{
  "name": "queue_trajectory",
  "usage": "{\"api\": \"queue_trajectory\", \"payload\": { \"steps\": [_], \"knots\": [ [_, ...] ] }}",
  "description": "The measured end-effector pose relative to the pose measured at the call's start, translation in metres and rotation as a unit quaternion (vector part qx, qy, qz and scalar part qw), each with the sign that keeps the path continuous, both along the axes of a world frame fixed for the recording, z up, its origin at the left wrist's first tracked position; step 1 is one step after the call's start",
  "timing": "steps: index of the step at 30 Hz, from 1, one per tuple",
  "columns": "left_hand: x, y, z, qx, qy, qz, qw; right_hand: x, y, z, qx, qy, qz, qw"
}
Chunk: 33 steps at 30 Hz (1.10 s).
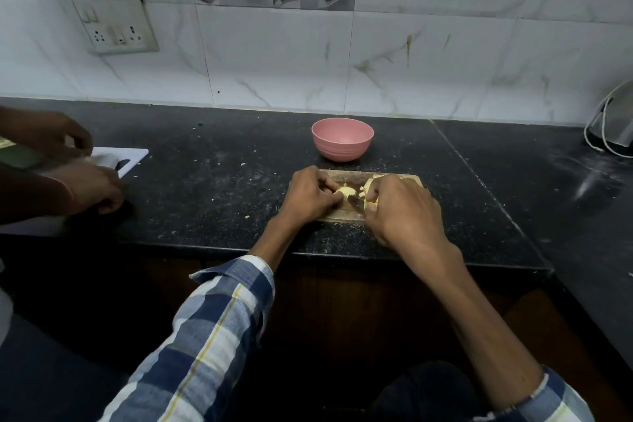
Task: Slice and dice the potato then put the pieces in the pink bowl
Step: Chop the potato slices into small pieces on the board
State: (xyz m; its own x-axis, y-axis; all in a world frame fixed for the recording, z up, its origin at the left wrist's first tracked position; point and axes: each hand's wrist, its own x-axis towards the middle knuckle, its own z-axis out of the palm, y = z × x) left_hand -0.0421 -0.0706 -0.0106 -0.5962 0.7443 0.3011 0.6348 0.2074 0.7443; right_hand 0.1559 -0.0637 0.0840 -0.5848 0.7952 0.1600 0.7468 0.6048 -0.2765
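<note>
Head view: worktop (212, 181), board (342, 217) on it, pink bowl (342, 143) just behind the board, looks empty. Left hand (310, 197) fingers pinch the potato (346, 191) mid-board; right hand (402, 211) fingers curled round the knife (357, 203), blade touching the potato's right side. Cut pieces (370, 184) beside the right hand.

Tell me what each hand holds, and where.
Left hand pinches the potato at its left end. Right hand grips the knife, handle hidden.
</note>
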Motion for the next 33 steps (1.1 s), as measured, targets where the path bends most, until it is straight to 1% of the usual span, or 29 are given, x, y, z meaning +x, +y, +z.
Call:
{"api": "queue_trajectory", "payload": {
  "steps": [3, 8, 17, 20, 23, 26, 33],
  "knots": [
    [-0.003, -0.008, 0.001, 0.007, 0.002, -0.014, 1.000, 0.000, -0.001, 0.000, 0.009, 0.018, 0.000, 1.000],
    [-0.002, -0.008, 0.002, 0.012, 0.010, 0.001, 1.000, -0.017, 0.000, -0.015, 0.038, 0.052, 0.006, 0.998],
    [0.004, -0.002, 0.002, 0.031, -0.005, 0.031, 0.999, -0.032, -0.001, -0.032, 0.041, 0.046, 0.020, 0.998],
    [0.004, -0.001, 0.001, 0.027, -0.005, 0.035, 0.999, -0.023, -0.004, -0.027, 0.049, 0.033, 0.022, 0.998],
    [0.002, 0.001, -0.002, 0.027, -0.002, 0.035, 0.999, -0.012, -0.008, -0.016, 0.036, 0.006, 0.018, 0.999],
    [0.000, 0.000, -0.002, 0.024, 0.003, 0.030, 0.999, -0.006, -0.006, -0.006, 0.028, 0.000, 0.011, 1.000],
    [-0.010, -0.006, 0.000, 0.014, 0.015, -0.006, 1.000, -0.017, -0.007, -0.024, 0.056, 0.055, 0.013, 0.997]
  ]
}}
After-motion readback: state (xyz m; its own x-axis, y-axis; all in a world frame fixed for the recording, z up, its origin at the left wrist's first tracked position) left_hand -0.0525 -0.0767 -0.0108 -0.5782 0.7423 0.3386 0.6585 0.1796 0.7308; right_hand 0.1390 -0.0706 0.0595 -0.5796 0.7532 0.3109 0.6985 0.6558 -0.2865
